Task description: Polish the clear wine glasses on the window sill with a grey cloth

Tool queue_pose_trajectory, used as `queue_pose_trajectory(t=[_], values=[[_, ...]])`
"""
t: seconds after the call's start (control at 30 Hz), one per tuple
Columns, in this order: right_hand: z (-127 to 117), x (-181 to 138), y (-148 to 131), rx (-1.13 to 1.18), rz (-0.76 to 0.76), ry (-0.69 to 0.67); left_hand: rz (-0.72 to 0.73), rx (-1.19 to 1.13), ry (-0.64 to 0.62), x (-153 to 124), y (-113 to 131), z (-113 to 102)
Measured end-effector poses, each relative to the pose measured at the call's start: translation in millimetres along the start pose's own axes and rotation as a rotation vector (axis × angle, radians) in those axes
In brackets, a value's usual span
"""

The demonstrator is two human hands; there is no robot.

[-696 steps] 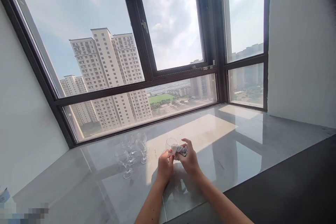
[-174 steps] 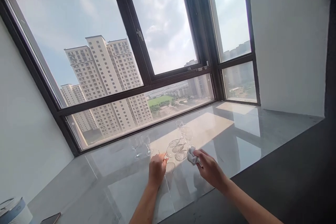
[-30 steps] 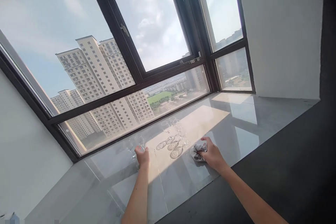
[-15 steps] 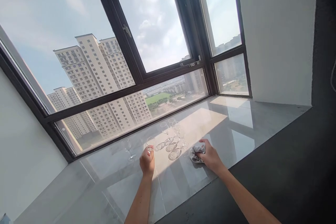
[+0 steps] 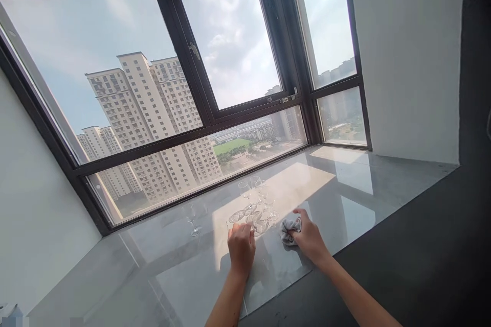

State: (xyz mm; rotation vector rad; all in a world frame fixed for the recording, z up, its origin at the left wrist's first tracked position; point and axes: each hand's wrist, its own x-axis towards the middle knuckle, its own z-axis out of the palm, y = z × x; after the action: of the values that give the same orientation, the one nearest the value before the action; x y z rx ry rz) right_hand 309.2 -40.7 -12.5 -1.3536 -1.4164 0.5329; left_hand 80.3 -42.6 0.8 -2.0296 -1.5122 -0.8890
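Note:
My left hand (image 5: 241,248) is closed, with its back toward me and its fingers curled at the near side of a group of clear stemmed glasses. It held a wine glass a moment ago; that glass is now almost wholly hidden behind the fingers. My right hand (image 5: 308,237) grips a crumpled grey-white cloth (image 5: 290,231) just above or on the ledge. Between and beyond the hands, several wine glasses (image 5: 244,189) stand close together, their shadows falling toward me. Apart from them, a single wine glass (image 5: 195,225) stands to the left.
The glossy grey tiled window ledge (image 5: 184,281) runs below a dark window frame (image 5: 184,140), with a patch of sunlight across it. White walls (image 5: 410,61) close off both sides. The ledge's front edge drops into a dark area at the lower right. A small blurred object lies at the bottom left corner.
My left hand has moved right, from between the lone glass and the group to the group's near side. The right hand still holds the cloth in nearly the same place. The view has shifted slightly.

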Motion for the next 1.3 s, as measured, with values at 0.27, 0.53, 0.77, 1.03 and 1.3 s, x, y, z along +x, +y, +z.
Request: queue_pose_trajectory(t=[0.27,0.53,0.77,1.03,1.3], values=[[35.6,-33.6,-59.6,0.02,-0.302,-0.108,-0.029,-0.031,-0.054,2.9,-3.7,-2.3],[21.6,6.5,-87.5,-0.039,-0.431,-0.074,0.042,-0.136,-0.064,3.4,-7.5,2.1],[-1.5,23.5,-69.4,-0.096,-0.363,0.054,-0.042,-0.248,-0.029,2.2,-12.0,-2.0],[12.2,3.0,-67.9,-0.142,-0.453,-0.157,-0.057,-0.255,-0.086,0.9,-14.6,3.0],[11.8,16.6,-76.5,-0.282,-0.217,-0.266,0.012,-0.285,-0.103,1.3,-9.7,-5.0]])
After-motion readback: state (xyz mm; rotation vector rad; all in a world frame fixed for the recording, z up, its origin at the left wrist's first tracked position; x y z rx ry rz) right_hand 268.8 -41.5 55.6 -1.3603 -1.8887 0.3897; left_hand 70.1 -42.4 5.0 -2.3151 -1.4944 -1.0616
